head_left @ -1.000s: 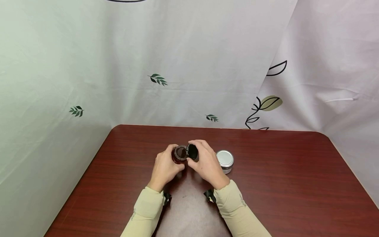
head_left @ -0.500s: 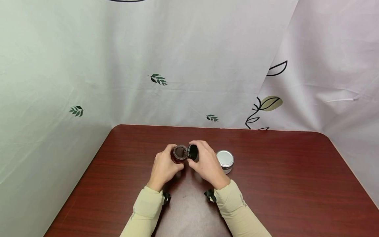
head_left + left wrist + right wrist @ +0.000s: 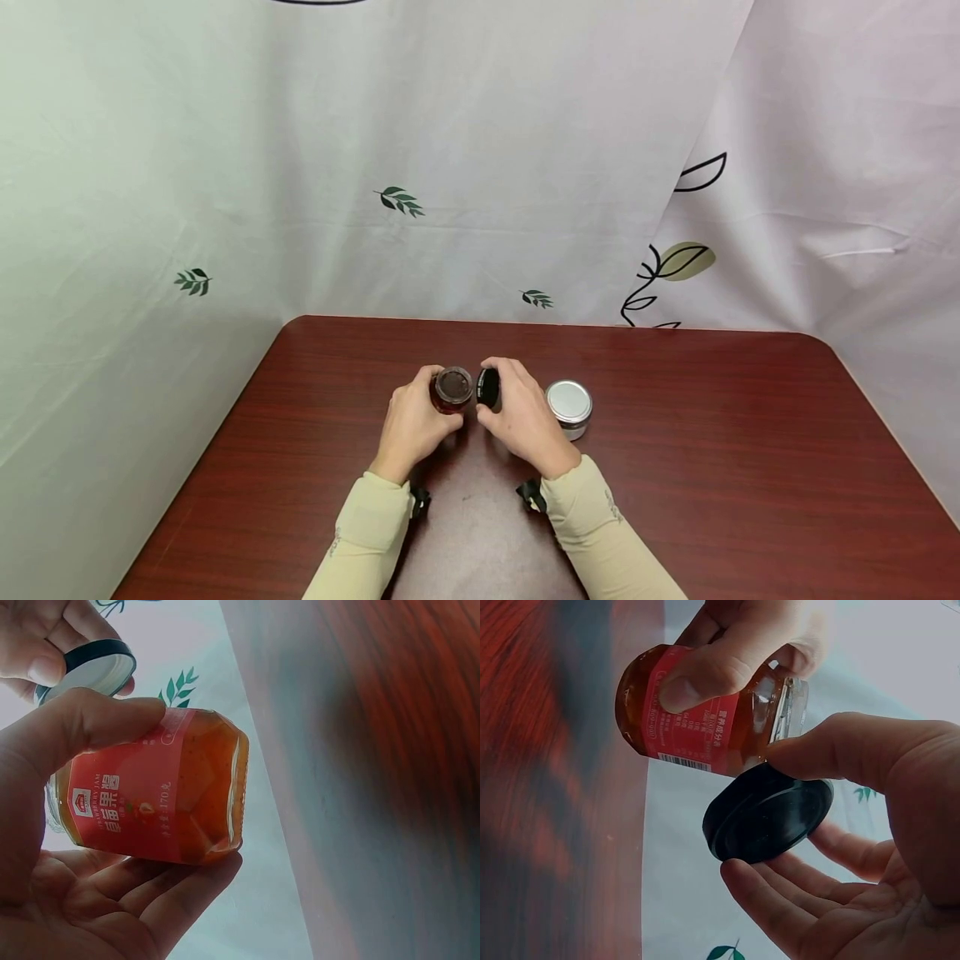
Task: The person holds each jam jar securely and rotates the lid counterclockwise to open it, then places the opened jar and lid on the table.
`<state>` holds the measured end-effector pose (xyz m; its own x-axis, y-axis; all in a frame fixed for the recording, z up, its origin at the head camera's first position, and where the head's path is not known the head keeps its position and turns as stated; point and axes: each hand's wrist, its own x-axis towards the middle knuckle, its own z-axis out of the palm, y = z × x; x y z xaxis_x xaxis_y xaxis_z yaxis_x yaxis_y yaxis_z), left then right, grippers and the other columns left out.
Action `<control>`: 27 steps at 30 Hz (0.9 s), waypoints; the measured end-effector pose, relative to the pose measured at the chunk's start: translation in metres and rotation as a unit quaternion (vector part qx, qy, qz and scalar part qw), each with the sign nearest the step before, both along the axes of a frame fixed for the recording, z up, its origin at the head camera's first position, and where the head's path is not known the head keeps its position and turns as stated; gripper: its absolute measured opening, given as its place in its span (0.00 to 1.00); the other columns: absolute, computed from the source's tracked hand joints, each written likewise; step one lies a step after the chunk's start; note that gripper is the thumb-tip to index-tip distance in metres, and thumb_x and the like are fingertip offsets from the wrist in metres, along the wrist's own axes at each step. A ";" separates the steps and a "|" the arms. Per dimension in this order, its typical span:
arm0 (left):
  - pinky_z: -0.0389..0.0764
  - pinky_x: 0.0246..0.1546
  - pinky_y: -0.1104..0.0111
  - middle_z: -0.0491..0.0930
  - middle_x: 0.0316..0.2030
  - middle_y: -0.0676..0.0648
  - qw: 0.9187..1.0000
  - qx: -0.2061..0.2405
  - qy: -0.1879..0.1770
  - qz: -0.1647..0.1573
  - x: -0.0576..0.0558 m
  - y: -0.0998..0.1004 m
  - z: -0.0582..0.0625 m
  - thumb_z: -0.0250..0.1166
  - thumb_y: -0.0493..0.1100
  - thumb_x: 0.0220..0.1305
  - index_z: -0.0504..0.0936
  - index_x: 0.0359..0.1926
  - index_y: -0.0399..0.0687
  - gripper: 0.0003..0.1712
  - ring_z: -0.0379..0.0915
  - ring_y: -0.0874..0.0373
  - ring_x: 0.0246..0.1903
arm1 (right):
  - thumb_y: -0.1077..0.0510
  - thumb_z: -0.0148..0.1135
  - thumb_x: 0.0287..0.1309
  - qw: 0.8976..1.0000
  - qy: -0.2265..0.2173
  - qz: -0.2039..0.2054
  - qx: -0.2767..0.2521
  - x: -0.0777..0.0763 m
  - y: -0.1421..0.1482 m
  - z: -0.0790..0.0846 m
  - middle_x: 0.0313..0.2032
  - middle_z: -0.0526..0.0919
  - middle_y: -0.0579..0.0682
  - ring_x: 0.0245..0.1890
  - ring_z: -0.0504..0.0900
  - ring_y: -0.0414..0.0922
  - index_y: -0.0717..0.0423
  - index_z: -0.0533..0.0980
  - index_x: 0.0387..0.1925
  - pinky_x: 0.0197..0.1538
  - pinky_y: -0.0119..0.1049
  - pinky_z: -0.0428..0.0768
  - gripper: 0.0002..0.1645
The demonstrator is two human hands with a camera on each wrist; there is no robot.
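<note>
My left hand [image 3: 411,432] grips a glass jam jar [image 3: 452,389] with a dark, uncovered mouth. In the left wrist view the jar's red strawberry jam label [image 3: 135,802] and orange-red contents show between thumb and fingers, its base off the table. Just to the right, my right hand [image 3: 527,421] pinches a black lid [image 3: 488,388] by its edge, thumb on one side and fingertips on the other. The lid stands tilted on edge beside the jar mouth, a narrow gap apart. Its pale inside faces the left wrist camera; the black top [image 3: 772,817] faces the right wrist camera.
A low round container [image 3: 570,406] with a silver lid stands on the table right behind my right hand's outer side. The reddish-brown wooden table [image 3: 720,450] reaches back to a pale curtain [image 3: 480,150] printed with leaves.
The jar in my left hand has shifted slightly left, away from the lid. The lid has turned more on edge and the gap between them has widened. The silver-lidded container stays put.
</note>
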<state>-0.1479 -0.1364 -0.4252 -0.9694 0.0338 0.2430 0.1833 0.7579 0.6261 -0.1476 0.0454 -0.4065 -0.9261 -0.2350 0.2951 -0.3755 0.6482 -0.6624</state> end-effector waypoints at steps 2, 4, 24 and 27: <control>0.81 0.38 0.56 0.86 0.39 0.43 1.000 0.000 -0.002 0.002 0.000 0.000 0.000 0.80 0.39 0.41 0.77 0.57 0.42 0.38 0.82 0.51 0.36 | 0.63 0.72 0.50 1.000 -0.003 -0.001 0.002 0.000 0.000 -0.001 0.57 0.77 0.56 0.56 0.79 0.54 0.58 0.73 0.61 0.54 0.49 0.78 0.34; 0.81 0.38 0.56 0.86 0.39 0.43 1.000 -0.002 -0.004 0.004 0.000 0.000 0.000 0.80 0.39 0.41 0.77 0.58 0.41 0.39 0.82 0.51 0.36 | 0.63 0.72 0.51 1.000 -0.004 -0.002 0.003 0.000 -0.001 0.000 0.57 0.77 0.57 0.55 0.80 0.54 0.59 0.72 0.61 0.54 0.49 0.78 0.34; 0.82 0.40 0.56 0.86 0.40 0.42 1.000 0.002 -0.003 0.005 -0.002 -0.004 -0.001 0.80 0.40 0.41 0.76 0.57 0.39 0.39 0.83 0.50 0.37 | 0.63 0.68 0.57 0.999 -0.049 0.002 0.011 0.000 -0.004 -0.006 0.61 0.73 0.60 0.54 0.79 0.56 0.61 0.68 0.65 0.54 0.50 0.78 0.35; 0.82 0.40 0.55 0.86 0.40 0.41 1.000 0.003 -0.004 0.005 -0.002 -0.004 -0.001 0.80 0.40 0.41 0.76 0.57 0.39 0.39 0.83 0.50 0.37 | 0.63 0.67 0.58 0.998 -0.061 0.003 0.009 0.000 -0.005 -0.007 0.62 0.72 0.59 0.54 0.79 0.55 0.60 0.67 0.67 0.54 0.49 0.78 0.35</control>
<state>-0.1500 -0.1404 -0.4264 -0.9716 0.0223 0.2355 0.1707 0.7554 0.6327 -0.1476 0.0401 -0.4134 -0.9536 -0.2439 0.1766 -0.2965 0.6586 -0.6916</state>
